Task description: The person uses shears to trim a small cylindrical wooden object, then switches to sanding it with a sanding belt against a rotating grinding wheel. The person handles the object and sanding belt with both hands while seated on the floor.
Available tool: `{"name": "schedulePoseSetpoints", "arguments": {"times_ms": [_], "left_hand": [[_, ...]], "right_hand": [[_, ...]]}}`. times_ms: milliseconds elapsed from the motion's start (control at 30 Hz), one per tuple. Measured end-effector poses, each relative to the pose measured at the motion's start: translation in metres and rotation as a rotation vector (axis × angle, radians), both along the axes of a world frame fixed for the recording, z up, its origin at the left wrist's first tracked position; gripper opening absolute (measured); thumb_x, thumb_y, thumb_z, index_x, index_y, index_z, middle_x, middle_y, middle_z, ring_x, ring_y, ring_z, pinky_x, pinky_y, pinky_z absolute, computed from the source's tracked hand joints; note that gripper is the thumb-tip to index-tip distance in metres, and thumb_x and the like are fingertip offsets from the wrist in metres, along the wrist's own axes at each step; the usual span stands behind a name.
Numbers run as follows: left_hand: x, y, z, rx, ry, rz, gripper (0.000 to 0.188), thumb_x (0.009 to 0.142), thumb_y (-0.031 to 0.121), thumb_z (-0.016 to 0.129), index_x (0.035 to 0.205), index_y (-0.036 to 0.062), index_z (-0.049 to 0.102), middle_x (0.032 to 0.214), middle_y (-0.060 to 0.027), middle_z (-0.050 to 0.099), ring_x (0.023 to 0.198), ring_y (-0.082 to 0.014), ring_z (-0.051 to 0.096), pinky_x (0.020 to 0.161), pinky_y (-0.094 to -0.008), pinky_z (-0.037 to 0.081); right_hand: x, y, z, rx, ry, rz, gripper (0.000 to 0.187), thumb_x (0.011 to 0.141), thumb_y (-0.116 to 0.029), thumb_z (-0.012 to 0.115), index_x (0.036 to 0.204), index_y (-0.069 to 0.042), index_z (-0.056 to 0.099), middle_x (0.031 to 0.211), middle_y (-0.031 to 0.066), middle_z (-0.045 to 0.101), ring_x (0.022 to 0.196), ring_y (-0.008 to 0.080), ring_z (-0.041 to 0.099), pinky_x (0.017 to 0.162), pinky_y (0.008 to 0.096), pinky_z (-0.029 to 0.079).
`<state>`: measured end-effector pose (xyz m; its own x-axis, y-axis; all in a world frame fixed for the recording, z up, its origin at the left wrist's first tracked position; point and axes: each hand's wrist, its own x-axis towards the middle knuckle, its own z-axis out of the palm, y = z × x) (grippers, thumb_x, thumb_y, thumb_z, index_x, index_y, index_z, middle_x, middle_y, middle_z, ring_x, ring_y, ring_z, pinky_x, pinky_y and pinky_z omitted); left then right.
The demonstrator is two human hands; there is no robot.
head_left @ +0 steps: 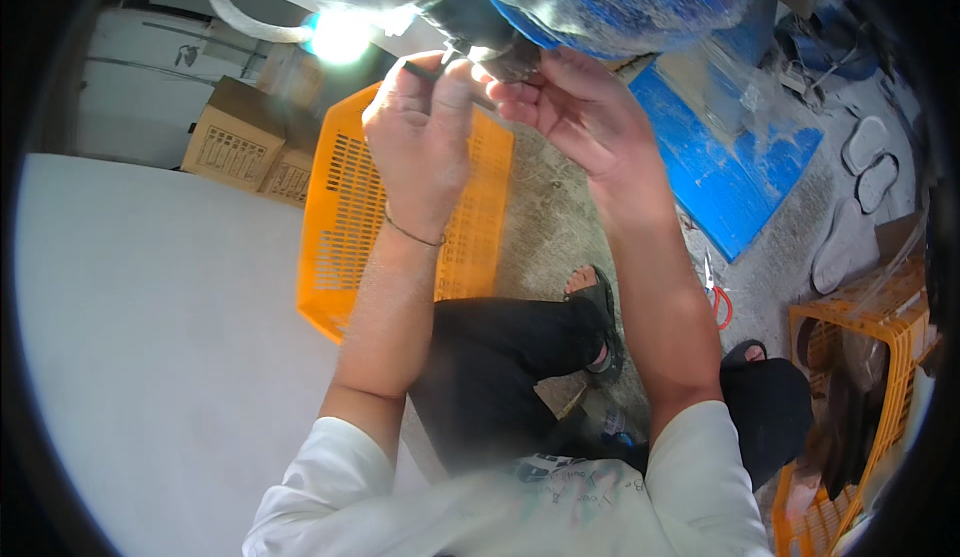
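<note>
Head view: a broad white surface (160, 357) fills the left, while crumpled blue-and-clear plastic (620, 2) hangs across the top. An orange crate (335, 227) stands behind the left forearm; a blue board (730, 167) lies on the floor at right. Beneath the plastic, the left hand (425, 122) is curled, thumb against fingers, its hold lost in glare. The right hand (585, 112) is half open, fingertips at a small dark piece (516, 61) between both hands; its grip I cannot tell.
</note>
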<state>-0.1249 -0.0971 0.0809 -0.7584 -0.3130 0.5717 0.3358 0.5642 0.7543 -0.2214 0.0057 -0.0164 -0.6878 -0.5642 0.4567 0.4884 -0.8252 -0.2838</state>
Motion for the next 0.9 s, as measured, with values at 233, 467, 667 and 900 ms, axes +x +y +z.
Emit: {"name": "schedulePoseSetpoints", "arguments": {"times_ms": [233,467,667,900], "left_hand": [[-0.002,0.001,-0.003,-0.066,0.024,0.088,0.016,0.098,0.013,0.065,0.102,-0.0023,0.066,0.079,0.0002,0.064,0.064,-0.0028,0.050,0.055,-0.0176,0.037],[-0.001,0.003,-0.004,-0.006,-0.044,0.071,0.016,0.100,0.013,0.062,0.104,-0.0024,0.064,0.082,-0.0022,0.066,0.067,-0.0039,0.053,0.058,-0.0181,0.042],[0.002,0.003,-0.005,0.087,0.013,0.016,0.016,0.099,0.012,0.062,0.095,-0.0029,0.066,0.076,-0.0005,0.064,0.063,-0.0041,0.050,0.056,-0.0196,0.041],[-0.011,0.003,-0.027,0.194,0.214,-0.070,0.017,0.100,0.009,0.058,0.094,-0.0027,0.069,0.080,-0.0047,0.066,0.063,-0.0070,0.051,0.056,-0.0205,0.038]], "right_hand": [[-0.003,-0.006,0.006,-0.048,-0.095,0.051,0.028,0.097,-0.014,0.062,0.112,0.010,0.058,0.103,0.0213,0.068,0.089,0.0333,0.071,0.081,0.0436,0.059],[0.002,-0.004,0.006,0.042,-0.161,0.052,0.026,0.100,-0.019,0.060,0.104,0.006,0.058,0.096,0.0218,0.067,0.096,0.0373,0.070,0.085,0.0436,0.057],[0.004,0.022,0.007,0.340,0.008,0.025,0.053,0.094,-0.039,0.067,0.117,0.007,0.056,0.114,0.0262,0.066,0.105,0.0347,0.067,0.086,0.0415,0.056],[-0.017,0.162,-0.035,1.024,0.020,-0.115,0.039,0.097,-0.035,0.064,0.105,0.003,0.069,0.099,0.0152,0.072,0.083,0.0230,0.071,0.077,0.0359,0.060]]}}
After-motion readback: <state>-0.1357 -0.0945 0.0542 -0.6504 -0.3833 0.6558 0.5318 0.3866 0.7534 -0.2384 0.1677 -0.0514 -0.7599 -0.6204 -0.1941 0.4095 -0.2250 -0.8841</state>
